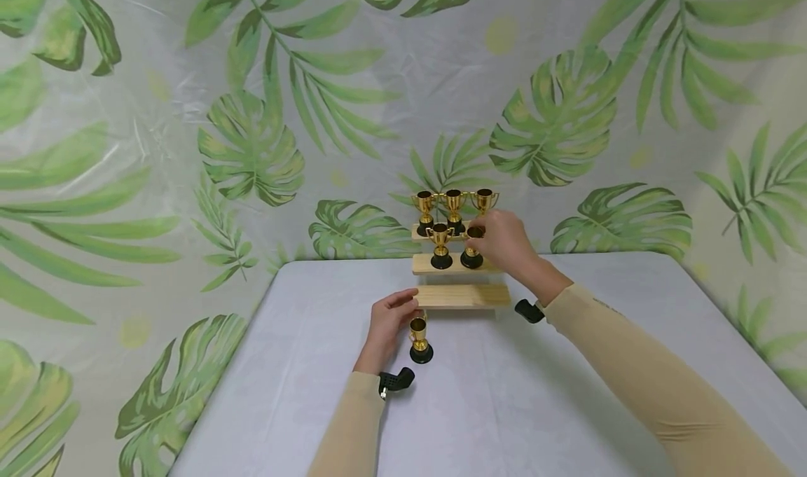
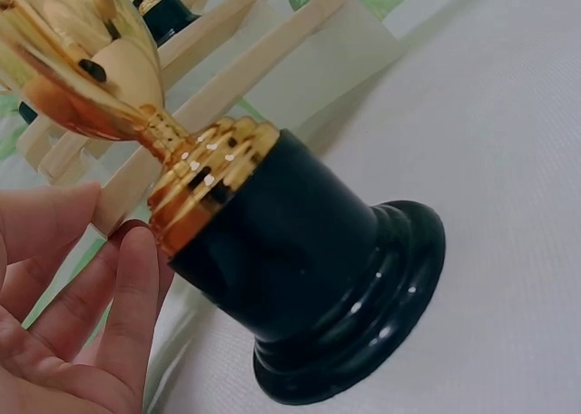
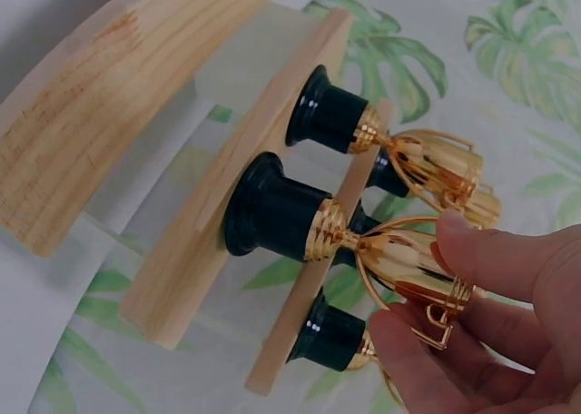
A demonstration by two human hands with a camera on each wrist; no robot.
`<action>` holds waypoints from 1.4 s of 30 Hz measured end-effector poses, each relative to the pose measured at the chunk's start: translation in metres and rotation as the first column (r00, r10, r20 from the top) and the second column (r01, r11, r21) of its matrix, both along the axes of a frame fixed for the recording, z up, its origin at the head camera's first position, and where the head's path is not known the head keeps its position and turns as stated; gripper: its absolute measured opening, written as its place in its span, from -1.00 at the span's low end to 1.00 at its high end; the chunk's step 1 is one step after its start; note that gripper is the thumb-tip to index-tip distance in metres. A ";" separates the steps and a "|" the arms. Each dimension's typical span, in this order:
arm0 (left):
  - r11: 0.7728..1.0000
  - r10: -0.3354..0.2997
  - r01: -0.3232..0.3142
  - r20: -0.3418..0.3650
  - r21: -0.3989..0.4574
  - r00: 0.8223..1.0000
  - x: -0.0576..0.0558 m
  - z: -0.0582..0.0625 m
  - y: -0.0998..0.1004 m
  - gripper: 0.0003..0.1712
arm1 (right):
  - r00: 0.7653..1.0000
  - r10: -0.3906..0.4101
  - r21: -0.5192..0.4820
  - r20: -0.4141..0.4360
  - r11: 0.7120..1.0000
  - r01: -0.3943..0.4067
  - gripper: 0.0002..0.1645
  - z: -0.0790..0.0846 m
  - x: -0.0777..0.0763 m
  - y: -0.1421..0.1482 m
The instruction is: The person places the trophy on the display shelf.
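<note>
A three-step wooden display stand (image 1: 463, 296) bears several small gold trophy cups on black bases. My right hand (image 1: 504, 239) pinches the bowl of a trophy cup (image 3: 413, 260) between thumb and fingers; its black base (image 3: 272, 210) meets the middle step. Beside it on that step stands another trophy cup (image 1: 440, 246). My left hand (image 1: 387, 321) holds the left end of the lowest step (image 2: 218, 96) between thumb and fingertips. Close to this hand, a trophy cup (image 1: 419, 338) stands upright on the table, in front of the stand.
Three trophy cups (image 1: 454, 207) stand on the top step, the right one partly behind my right hand. A white cloth covers the table (image 1: 302, 365). Behind it hangs a leaf-patterned sheet (image 1: 353, 148). Black wrist cameras (image 1: 528, 312) are strapped to both wrists.
</note>
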State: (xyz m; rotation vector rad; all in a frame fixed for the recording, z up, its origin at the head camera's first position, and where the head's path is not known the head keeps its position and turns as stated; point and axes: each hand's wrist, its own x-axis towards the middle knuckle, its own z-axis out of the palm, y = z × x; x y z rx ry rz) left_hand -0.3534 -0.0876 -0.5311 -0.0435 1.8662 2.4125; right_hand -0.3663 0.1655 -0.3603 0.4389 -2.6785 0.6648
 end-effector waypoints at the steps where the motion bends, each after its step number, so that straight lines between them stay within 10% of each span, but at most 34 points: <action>1: 1.000 -0.001 0.001 0.005 0.000 1.000 0.000 0.000 0.000 -0.63 | 1.000 -0.003 0.001 0.003 1.000 0.003 -0.59 0.000 -0.001 0.000; 42: 1.000 -0.029 0.029 0.019 -0.004 0.999 0.004 0.007 -0.002 -0.61 | 0.998 -0.007 -0.081 -0.055 0.997 0.003 -0.47 -0.021 -0.020 0.005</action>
